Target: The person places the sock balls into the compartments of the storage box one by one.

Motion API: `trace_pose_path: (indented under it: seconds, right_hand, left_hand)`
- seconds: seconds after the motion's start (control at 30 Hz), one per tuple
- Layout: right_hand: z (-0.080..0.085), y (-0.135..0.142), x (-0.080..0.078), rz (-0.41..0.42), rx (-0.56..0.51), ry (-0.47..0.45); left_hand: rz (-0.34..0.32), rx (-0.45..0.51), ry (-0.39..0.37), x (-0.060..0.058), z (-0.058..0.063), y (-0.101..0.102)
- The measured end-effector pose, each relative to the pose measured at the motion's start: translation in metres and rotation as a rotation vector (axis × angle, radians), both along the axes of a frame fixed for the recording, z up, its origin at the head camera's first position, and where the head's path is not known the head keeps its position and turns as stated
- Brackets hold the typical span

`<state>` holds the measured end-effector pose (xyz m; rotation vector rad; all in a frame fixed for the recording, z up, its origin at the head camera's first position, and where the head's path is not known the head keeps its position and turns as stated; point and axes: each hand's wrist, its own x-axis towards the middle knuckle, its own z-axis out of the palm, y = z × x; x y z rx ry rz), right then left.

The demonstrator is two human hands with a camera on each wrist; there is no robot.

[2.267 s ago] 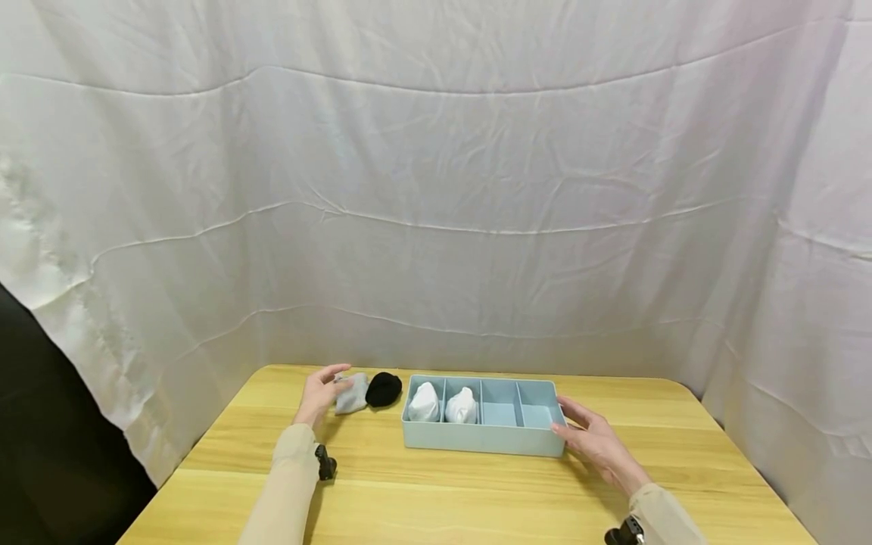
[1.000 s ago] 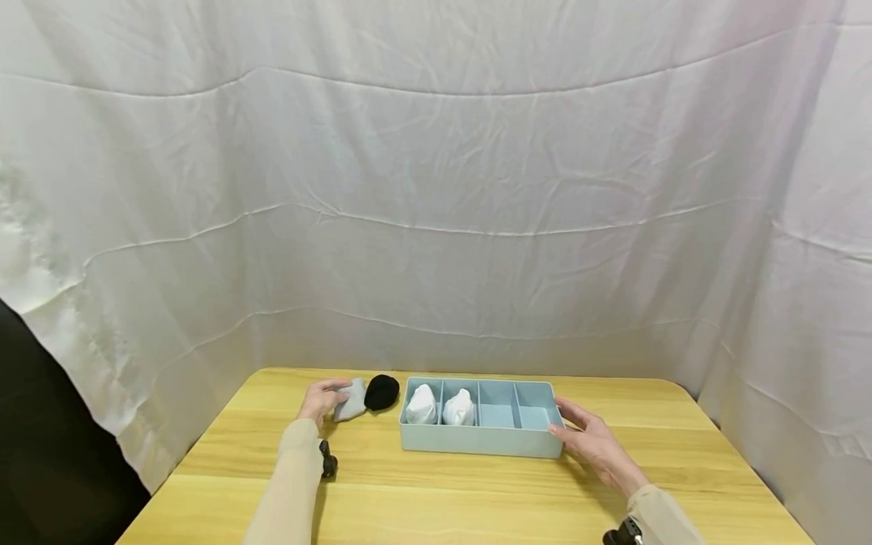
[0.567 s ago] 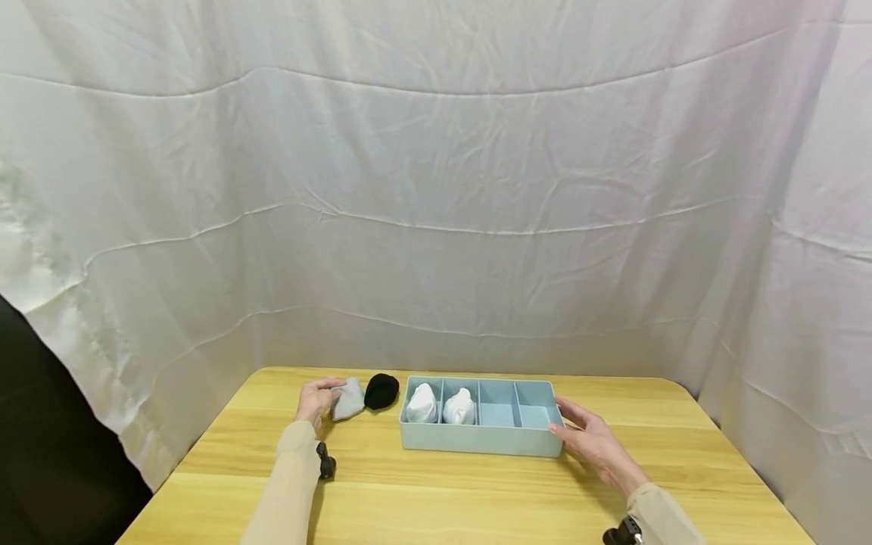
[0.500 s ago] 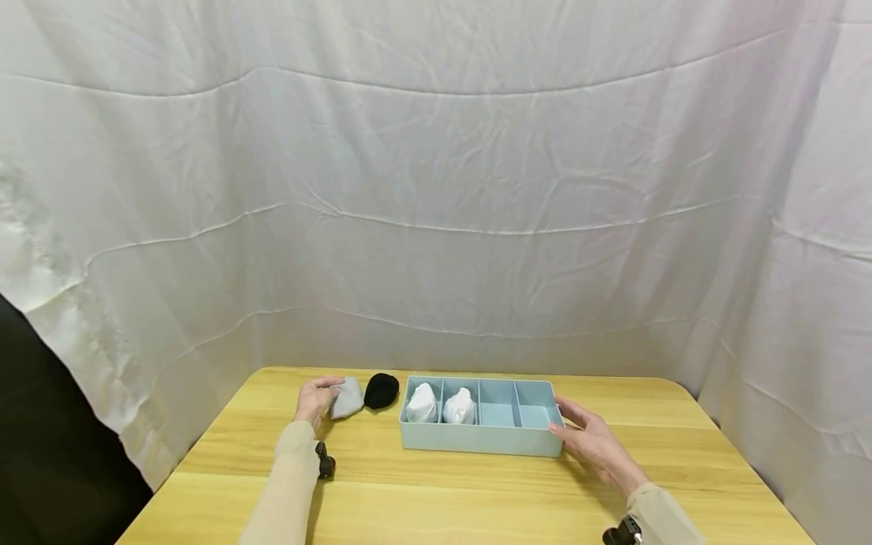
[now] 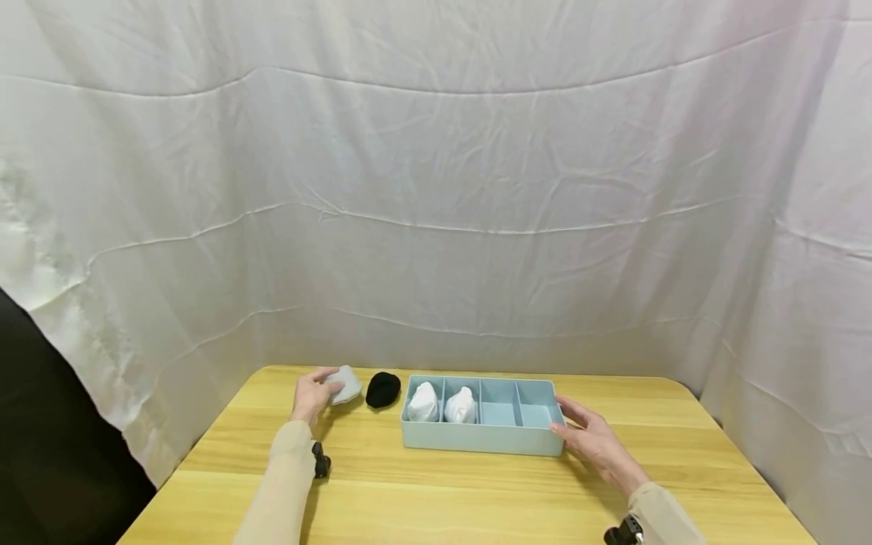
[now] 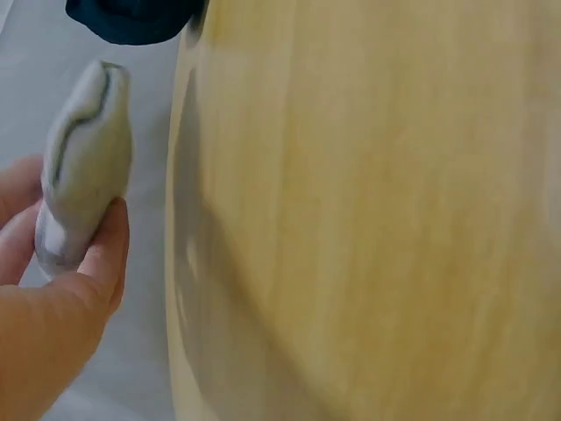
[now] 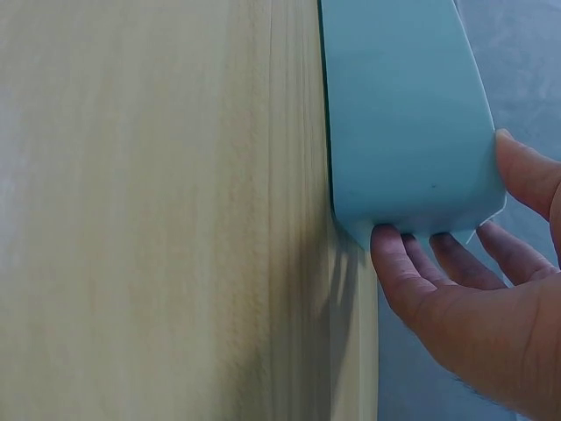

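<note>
My left hand (image 5: pixel 312 395) pinches a folded grey sock (image 5: pixel 345 384) between thumb and fingers, held up near the table's far left part. In the left wrist view, the folded sock (image 6: pixel 88 158) stands on edge, its fold line showing. A black balled sock (image 5: pixel 383 390) lies just right of it. My right hand (image 5: pixel 599 446) grips the right end of a light blue divided box (image 5: pixel 477 437). In the right wrist view, its fingertips press the box's end wall (image 7: pixel 412 210) and the thumb lies at the rim.
White balled socks, one in the leftmost compartment (image 5: pixel 423 403) and one beside it (image 5: pixel 460 406), sit in the box; its two right compartments hold nothing. The wooden table (image 5: pixel 436 499) ends at a hanging grey-white curtain (image 5: pixel 436 189) behind. A dark gap (image 5: pixel 54 424) shows at left.
The left hand closed on the grey sock, then lifted it up and leftward, away from the black one. The right hand and box have stayed in place.
</note>
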<state>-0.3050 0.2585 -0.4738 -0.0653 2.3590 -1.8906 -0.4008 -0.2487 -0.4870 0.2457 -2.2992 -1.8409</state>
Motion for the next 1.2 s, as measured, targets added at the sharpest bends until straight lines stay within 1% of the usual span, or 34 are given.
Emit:
trace_pose_path:
  seconds: [0.17,0.23,0.4,0.53,0.73,0.93,1.03,1.2]
  right_hand:
    - [0.000,0.000,0.001,0.003,0.000,0.002]
    - [0.000,0.000,0.001,-0.004,-0.005,-0.003]
    - [0.000,0.000,0.002,-0.003,-0.010,-0.012]
    - [0.000,0.001,0.002,-0.004,-0.020,-0.015]
    - [-0.001,0.001,0.002,-0.005,-0.020,-0.013]
    - [0.000,0.000,0.002,0.001,-0.030,-0.018]
    - [0.001,0.000,0.002,0.002,-0.023,-0.015]
    - [0.002,0.000,0.001,0.003,-0.017,-0.011]
  left_hand:
    - [-0.002,0.042,0.062,-0.001,0.008,0.002]
    - [-0.005,0.055,0.098,-0.001,0.011,0.003]
    - [-0.014,0.041,0.159,0.000,0.019,0.006]
    - [-0.028,0.038,0.186,0.002,0.023,0.009]
    - [-0.076,0.084,0.206,0.005,0.022,0.015]
    - [-0.081,0.055,0.206,0.007,0.020,0.018]
    - [-0.091,0.047,0.193,0.008,0.020,0.020]
    - [-0.113,0.077,0.170,0.010,0.025,0.027]
